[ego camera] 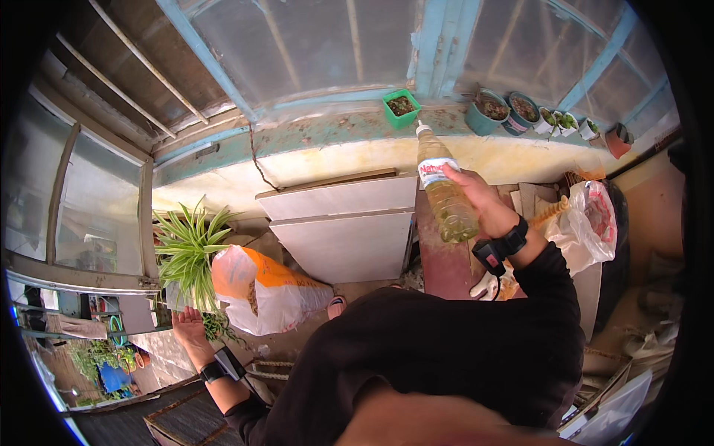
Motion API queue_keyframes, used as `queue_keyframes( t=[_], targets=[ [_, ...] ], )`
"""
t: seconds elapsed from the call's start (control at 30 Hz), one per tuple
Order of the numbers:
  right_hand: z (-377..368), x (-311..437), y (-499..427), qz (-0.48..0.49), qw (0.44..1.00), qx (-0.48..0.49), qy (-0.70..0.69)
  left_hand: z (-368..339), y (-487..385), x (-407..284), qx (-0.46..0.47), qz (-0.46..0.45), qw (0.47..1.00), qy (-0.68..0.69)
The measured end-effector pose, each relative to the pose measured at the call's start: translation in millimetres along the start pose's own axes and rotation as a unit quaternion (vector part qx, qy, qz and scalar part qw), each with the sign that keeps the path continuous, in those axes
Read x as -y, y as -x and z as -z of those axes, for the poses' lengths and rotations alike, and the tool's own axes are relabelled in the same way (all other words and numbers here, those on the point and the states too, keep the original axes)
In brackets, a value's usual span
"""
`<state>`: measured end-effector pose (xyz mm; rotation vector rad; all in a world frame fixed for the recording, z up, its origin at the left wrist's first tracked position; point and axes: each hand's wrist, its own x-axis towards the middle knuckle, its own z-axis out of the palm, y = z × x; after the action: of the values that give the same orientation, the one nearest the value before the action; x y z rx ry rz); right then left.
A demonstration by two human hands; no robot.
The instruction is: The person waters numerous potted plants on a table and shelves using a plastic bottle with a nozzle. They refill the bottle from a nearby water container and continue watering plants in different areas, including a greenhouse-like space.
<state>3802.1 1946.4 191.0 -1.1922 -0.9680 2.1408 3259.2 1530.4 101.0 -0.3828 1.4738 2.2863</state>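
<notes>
My right hand [477, 195] is wrapped around a clear plastic bottle [444, 206] with a printed label and yellowish-green liquid inside. The bottle is tilted, and its white nozzle cap points at a small square green plastic pot [399, 118] holding dark soil on the windowsill. From this view I cannot tell whether the nozzle touches the pot. Low on the left, my left hand [191, 329] is palm up with its fingers apart, holding nothing. It is nearest to a spider plant [195, 237] with striped leaves, in a pale pot.
Round pots [485, 124] and several small white pots [558, 124] line the sill [318, 127] to the right. An orange-and-white bag [279, 295] stands before me. White panels [346, 240] lean on the wall. Behind my right arm, a cat [509, 285] is partly hidden near a plastic bag [583, 223].
</notes>
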Motion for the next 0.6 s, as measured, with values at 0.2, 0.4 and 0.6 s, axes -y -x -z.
queue_keyframes(
  t=[0.2, 0.4, 0.6],
  targets=[
    [6.2, -6.3, -1.4, 0.004, 1.000, 0.003, -0.001, -14.8, 7.6, 4.4, 0.014, 0.004, 1.000, -0.002],
    [9.8, -13.1, -6.6, 0.021, 0.999, -0.033, -0.005, -17.4, -14.0, 7.4, 0.016, 0.026, 1.000, -0.007],
    [34.9, -6.1, 21.4, 0.074, 0.992, -0.084, -0.050, -24.2, -27.7, 7.9, 0.003, 0.034, 0.999, -0.018]
  ],
)
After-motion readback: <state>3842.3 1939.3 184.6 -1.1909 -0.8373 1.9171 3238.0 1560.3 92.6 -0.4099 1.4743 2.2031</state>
